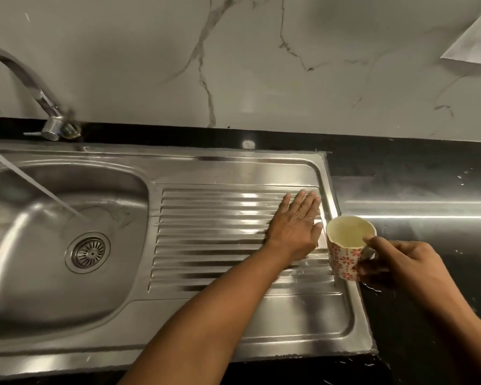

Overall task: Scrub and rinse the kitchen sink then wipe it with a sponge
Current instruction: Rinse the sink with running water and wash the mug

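The sink (25, 273) is set into the desk (428, 168), with its basin at the left and the drainboard (206, 232) to the right of it. The drain (88, 252) sits in the basin floor, toward the drainboard side. The faucet (25, 76) stands behind the basin at the back left, and the water stream (39, 187) falls from it into the basin. The wall (261, 65) rises behind the desk. The left hand (295, 226) lies flat on the drainboard's right end. Just right of it, over the sink's right rim, the right hand (400, 262) holds the mug (345, 259).
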The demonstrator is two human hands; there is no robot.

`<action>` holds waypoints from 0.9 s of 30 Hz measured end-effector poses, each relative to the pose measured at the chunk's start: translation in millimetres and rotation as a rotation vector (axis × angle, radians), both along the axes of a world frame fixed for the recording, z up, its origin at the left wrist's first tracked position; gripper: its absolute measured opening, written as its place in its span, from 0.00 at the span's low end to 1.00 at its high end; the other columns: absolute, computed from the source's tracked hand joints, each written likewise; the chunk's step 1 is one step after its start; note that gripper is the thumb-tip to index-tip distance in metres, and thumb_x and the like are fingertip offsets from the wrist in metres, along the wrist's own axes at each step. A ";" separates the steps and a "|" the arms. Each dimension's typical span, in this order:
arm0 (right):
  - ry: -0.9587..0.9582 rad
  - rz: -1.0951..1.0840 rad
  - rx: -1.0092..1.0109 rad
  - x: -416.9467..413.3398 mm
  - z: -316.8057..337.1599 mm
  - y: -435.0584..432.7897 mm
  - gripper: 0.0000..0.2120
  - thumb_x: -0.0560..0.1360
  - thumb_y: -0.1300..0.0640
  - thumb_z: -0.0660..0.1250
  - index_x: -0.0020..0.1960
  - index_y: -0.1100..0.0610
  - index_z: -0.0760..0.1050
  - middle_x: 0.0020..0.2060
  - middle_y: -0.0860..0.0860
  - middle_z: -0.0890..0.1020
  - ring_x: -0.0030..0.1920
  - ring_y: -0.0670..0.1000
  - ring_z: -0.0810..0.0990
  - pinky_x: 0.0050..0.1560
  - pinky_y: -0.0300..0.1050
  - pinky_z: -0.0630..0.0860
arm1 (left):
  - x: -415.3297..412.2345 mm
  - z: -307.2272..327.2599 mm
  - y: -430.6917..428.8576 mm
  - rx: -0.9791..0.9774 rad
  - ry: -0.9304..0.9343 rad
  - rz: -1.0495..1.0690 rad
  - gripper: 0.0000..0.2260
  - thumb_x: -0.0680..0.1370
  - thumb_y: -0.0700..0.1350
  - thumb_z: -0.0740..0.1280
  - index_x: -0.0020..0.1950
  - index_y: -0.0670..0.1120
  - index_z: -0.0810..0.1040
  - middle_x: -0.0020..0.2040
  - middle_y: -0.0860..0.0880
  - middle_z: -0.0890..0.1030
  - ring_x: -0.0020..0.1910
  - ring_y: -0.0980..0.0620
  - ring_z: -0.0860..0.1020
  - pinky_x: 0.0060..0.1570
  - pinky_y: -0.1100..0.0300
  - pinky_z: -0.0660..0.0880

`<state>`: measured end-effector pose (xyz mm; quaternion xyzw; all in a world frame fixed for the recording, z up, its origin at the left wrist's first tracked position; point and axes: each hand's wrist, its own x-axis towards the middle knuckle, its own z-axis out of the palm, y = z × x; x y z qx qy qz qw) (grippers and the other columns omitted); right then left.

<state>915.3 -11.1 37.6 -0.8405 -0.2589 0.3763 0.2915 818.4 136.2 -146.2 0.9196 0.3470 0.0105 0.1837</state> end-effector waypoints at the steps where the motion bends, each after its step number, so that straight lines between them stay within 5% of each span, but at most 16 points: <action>1: 0.001 -0.007 0.006 0.2 -0.1 5.3 0.17 0.81 0.48 0.68 0.45 0.61 0.85 0.37 0.58 0.88 0.40 0.60 0.89 0.53 0.64 0.84 | -0.9 0.7 5.6 -0.002 -0.008 0.022 0.30 0.86 0.58 0.44 0.86 0.48 0.46 0.86 0.49 0.45 0.84 0.49 0.40 0.82 0.46 0.37; 10: -0.162 0.253 -0.034 2.4 -6.6 70.6 0.20 0.81 0.40 0.66 0.43 0.55 0.85 0.34 0.51 0.88 0.35 0.52 0.88 0.47 0.60 0.86 | -119.0 -5.2 41.6 0.035 0.047 0.541 0.31 0.86 0.62 0.39 0.85 0.47 0.41 0.85 0.46 0.41 0.84 0.45 0.40 0.83 0.43 0.44; 14: -0.257 0.408 -0.025 -4.0 -6.9 95.0 0.23 0.80 0.39 0.66 0.40 0.55 0.85 0.32 0.49 0.87 0.31 0.49 0.87 0.43 0.57 0.86 | -150.2 1.2 30.8 0.038 0.094 0.687 0.33 0.85 0.62 0.40 0.84 0.44 0.39 0.84 0.43 0.38 0.84 0.43 0.37 0.82 0.41 0.39; 18: -0.151 0.408 0.020 -8.6 -1.8 106.8 0.21 0.81 0.41 0.66 0.44 0.58 0.84 0.33 0.51 0.87 0.34 0.52 0.88 0.44 0.58 0.86 | -98.4 9.9 12.3 0.039 -0.007 0.451 0.31 0.86 0.57 0.47 0.85 0.45 0.42 0.85 0.43 0.42 0.84 0.42 0.40 0.82 0.39 0.42; 21: -0.002 0.297 0.045 -7.7 5.5 107.6 0.21 0.81 0.44 0.66 0.49 0.62 0.83 0.36 0.56 0.88 0.37 0.58 0.88 0.44 0.55 0.85 | -45.0 17.1 4.0 -0.019 -0.089 0.212 0.31 0.84 0.53 0.56 0.85 0.45 0.51 0.84 0.42 0.56 0.84 0.39 0.49 0.82 0.39 0.50; 25: 0.026 0.241 0.064 -0.6 14.0 104.4 0.20 0.81 0.44 0.66 0.51 0.61 0.83 0.37 0.57 0.88 0.37 0.58 0.88 0.43 0.53 0.85 | -7.3 15.0 12.7 -0.297 -0.278 0.176 0.28 0.82 0.45 0.63 0.80 0.39 0.64 0.77 0.37 0.70 0.78 0.34 0.64 0.81 0.55 0.57; 27: -0.054 0.271 0.046 3.1 14.1 106.9 0.19 0.80 0.43 0.66 0.49 0.59 0.84 0.36 0.55 0.88 0.36 0.56 0.88 0.45 0.55 0.85 | 1.6 4.5 22.6 -0.290 -0.268 0.205 0.30 0.79 0.53 0.63 0.78 0.39 0.66 0.75 0.38 0.72 0.77 0.35 0.67 0.79 0.49 0.63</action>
